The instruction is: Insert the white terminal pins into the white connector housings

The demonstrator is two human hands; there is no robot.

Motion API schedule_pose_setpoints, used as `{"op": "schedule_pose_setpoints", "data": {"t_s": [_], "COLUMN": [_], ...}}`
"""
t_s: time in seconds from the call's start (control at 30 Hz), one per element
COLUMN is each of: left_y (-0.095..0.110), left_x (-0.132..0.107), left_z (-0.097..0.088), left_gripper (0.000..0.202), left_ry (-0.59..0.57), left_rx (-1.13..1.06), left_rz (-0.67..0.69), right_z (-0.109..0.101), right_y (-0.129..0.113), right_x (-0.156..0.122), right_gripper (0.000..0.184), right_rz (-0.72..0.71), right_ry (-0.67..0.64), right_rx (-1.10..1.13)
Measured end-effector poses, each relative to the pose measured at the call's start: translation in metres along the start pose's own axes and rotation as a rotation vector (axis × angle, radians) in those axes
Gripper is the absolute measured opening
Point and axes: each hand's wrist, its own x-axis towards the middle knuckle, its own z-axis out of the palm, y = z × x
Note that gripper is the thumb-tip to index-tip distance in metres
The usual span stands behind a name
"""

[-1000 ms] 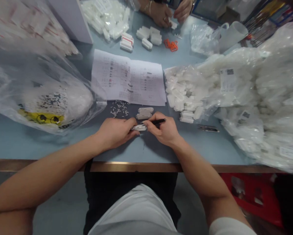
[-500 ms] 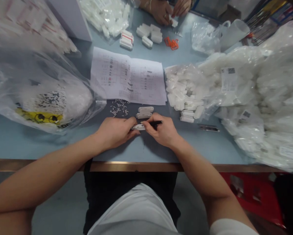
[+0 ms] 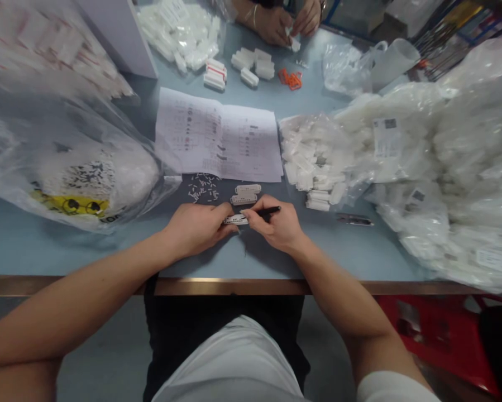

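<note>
My left hand [image 3: 198, 228] is closed on the left end of a white slotted plastic strip [image 3: 236, 219], pinched between thumb and fingers just above the table. A row of small dark holes runs along the strip. In my right hand [image 3: 278, 226] is a slim black pen-like tool [image 3: 269, 211], whose tip meets the strip; its exact kind is not clear. Two similar white strips [image 3: 245, 194] lie just beyond my hands. To their left are scattered tiny black-and-white pieces [image 3: 202, 187].
Printed sheets [image 3: 219, 137] lie ahead. At left is a clear bag [image 3: 137, 167] of small pieces; at right are bags of white parts [image 3: 313, 151] and a dark slim tool [image 3: 355, 219]. Across the table, another person's hands [image 3: 290, 25] hold a white part near orange pieces [image 3: 290, 79].
My hands stay in nearly the same place, and the strip is tilted slightly more. The whole view has shifted a little.
</note>
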Motion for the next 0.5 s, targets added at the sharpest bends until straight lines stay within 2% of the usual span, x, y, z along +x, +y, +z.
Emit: {"op": "schedule_pose_setpoints", "data": {"t_s": [0.23,0.5], "left_y": [0.0005,-0.0011], "left_x": [-0.0005,-0.0007], "left_z": [-0.0018,0.0004], "left_gripper": [0.040,0.039], "left_ry": [-0.007,0.007], "left_rx": [0.011,0.010], "left_rz": [-0.003,0.021], "right_z": [0.0015,0.0045], "right_y": [0.0028,0.0066], "right_x": [0.0000,-0.0001], "right_gripper": [0.027,0.023], "right_rz": [0.002,-0.089], "right_ry": [-0.011,-0.044], "right_rx": [-0.035,-0.161]}}
